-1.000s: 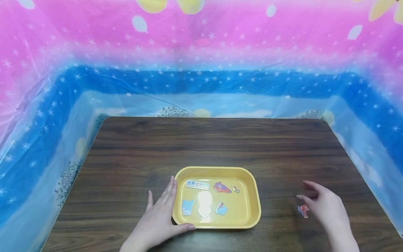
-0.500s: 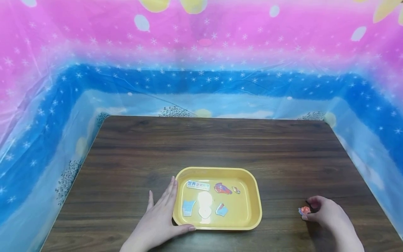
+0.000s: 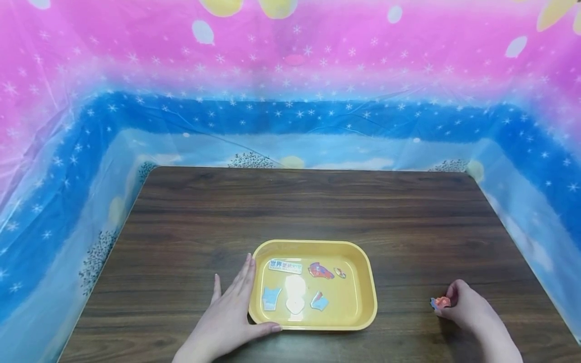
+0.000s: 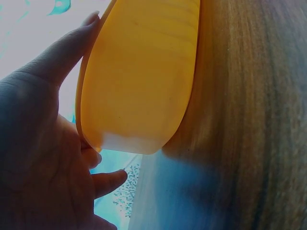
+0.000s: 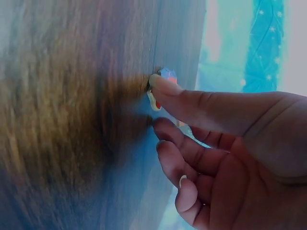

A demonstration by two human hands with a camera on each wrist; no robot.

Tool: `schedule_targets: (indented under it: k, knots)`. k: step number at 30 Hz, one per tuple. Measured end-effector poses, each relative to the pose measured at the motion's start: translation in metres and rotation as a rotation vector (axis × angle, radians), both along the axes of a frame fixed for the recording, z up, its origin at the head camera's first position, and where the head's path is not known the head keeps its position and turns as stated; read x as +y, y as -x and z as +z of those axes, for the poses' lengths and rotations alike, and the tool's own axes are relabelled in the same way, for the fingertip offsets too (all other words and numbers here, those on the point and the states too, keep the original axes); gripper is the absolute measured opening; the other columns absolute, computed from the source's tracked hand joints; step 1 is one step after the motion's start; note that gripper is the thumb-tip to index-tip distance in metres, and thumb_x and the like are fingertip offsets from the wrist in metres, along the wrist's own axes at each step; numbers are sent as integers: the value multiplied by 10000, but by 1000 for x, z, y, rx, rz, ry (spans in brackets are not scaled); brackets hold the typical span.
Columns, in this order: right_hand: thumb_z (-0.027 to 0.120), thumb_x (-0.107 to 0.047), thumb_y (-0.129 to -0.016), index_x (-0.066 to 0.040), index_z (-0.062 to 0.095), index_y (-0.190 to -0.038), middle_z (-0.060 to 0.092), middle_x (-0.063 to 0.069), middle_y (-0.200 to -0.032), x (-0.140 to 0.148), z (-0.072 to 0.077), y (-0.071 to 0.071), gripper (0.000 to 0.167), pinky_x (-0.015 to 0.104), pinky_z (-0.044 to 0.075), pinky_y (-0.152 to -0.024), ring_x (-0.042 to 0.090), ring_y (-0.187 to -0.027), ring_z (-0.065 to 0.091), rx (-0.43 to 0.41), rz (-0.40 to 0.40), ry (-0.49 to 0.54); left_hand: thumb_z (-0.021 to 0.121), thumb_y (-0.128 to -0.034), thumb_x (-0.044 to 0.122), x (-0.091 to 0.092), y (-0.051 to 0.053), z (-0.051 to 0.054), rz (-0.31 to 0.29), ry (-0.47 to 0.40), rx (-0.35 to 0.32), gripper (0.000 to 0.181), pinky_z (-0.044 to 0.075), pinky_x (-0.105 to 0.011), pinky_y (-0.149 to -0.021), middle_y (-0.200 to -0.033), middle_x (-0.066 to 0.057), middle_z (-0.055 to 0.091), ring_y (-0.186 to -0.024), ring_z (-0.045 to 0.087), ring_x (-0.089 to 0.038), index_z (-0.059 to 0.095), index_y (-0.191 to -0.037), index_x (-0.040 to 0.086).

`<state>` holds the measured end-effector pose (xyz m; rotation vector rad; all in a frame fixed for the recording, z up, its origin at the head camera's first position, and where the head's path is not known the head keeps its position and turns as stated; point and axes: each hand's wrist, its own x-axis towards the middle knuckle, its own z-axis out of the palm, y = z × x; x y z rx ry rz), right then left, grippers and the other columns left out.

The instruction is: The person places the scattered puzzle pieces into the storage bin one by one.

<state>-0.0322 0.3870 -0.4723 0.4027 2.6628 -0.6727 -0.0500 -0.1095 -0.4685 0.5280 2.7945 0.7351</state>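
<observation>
My left hand (image 3: 229, 312) rests against the left end of a yellow plastic tray (image 3: 369, 282), fingers straight along its side and thumb at the near rim. The left wrist view shows the tray's outer wall (image 4: 139, 76) beside that hand. To the right of the tray, my right hand (image 3: 474, 315) pinches a small, flat, irregular red and blue piece (image 3: 438, 303) between thumb and fingers, low over the table. In the right wrist view the thumb hides most of this piece (image 5: 169, 74).
Inside the tray lie several flat cut-out pieces: a label with printed characters (image 3: 285, 266), a red one (image 3: 320, 270), a small one (image 3: 339, 273) and light blue ones (image 3: 271, 298). The brown wooden table (image 3: 313, 201) has a patterned pink and blue cloth (image 3: 290, 116) around it.
My right hand has come down on the red and blue piece and now pinches it; the piece has turned slightly. The left hand and the tray stay in place.
</observation>
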Motion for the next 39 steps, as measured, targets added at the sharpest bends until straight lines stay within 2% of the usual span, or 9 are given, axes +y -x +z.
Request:
schedule_targets:
  k: [6,13,16,19,22,25,29,33,39]
  knots:
    - [694,-243,-956,-42,516,-947,579,10,-805,-17,13,-3,269,374,417,-613,197,-699,526,70,36,-41,673,-739,817,1,0,1,-6,-14,-8,1323,21,-749,-1138,-1703,-104,58,-1512,266,-302,72,-1631,46]
    - [641,-191,-997,-54,585,-978,613,19,-804,-62,50,6,149,350,405,-574,165,-668,526,363,28,-78,678,-734,817,1,0,2,-2,-3,-4,1327,24,-739,-1146,-1704,-93,62,-1522,239,-283,69,-1630,51]
    - [685,-182,-980,-66,629,-971,650,22,-831,-89,63,12,130,368,455,-610,172,-702,579,475,40,-42,678,-732,818,1,0,2,-2,0,-1,1328,26,-740,-1145,-1703,-96,66,-1522,241,-283,74,-1629,46]
    - [739,-145,-941,-80,664,-959,688,14,-860,-119,73,20,101,359,503,-645,174,-765,634,539,69,37,683,-734,812,1,1,2,-3,2,2,1325,32,-745,-1141,-1703,-98,65,-1522,244,-282,77,-1627,43]
    - [758,-106,-917,-73,661,-1037,702,-1,-862,-147,76,28,157,323,521,-652,152,-784,647,539,113,115,688,-732,810,1,1,2,-1,4,-1,1328,34,-746,-1140,-1704,-94,62,-1524,240,-278,70,-1628,49]
    - [764,-96,-910,-87,655,-1068,712,-29,-843,-168,72,33,193,306,516,-623,100,-729,632,496,186,126,677,-734,817,2,1,1,-3,5,-7,1330,31,-747,-1139,-1704,-92,54,-1527,228,-271,54,-1629,57]
    - [795,-121,-878,-181,670,-913,709,-106,-786,-188,62,35,143,302,476,-590,33,-648,587,412,325,70,660,-735,830,2,2,1,-9,6,-4,1331,30,-747,-1138,-1705,-89,42,-1532,210,-261,41,-1628,61]
    - [823,-111,-834,-224,648,-801,630,-158,-694,-202,48,34,211,306,445,-562,36,-606,531,318,460,-25,677,-732,818,2,2,1,-6,5,-5,1334,29,-744,-1141,-1706,-84,36,-1533,205,-257,34,-1628,67]
    - [807,-74,-810,-217,574,-720,479,-104,-611,-214,35,36,288,328,377,-506,124,-578,458,247,562,-201,704,-734,793,1,1,1,2,-1,-10,1329,28,-746,-1140,-1705,-91,47,-1530,216,-270,50,-1628,59]
